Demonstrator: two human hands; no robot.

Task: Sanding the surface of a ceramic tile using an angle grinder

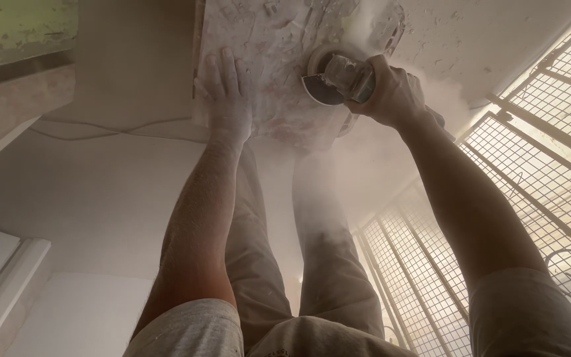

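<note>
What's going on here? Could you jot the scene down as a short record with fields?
Left hand: left hand pressed flat on a dusty slab, fingers spread
Right hand: right hand gripping an angle grinder
Grinder: disc against the slab
Air: thick white dust around the grinder and the legs
Right side: metal mesh gate, bright light behind it
Left side: pale wall with a thin cable

Strong daylight enters through the grille at right, overexposed there. Airborne dust hazes the centre, softening detail. Left side dimmer; wide-angle stretch at edges.
</note>
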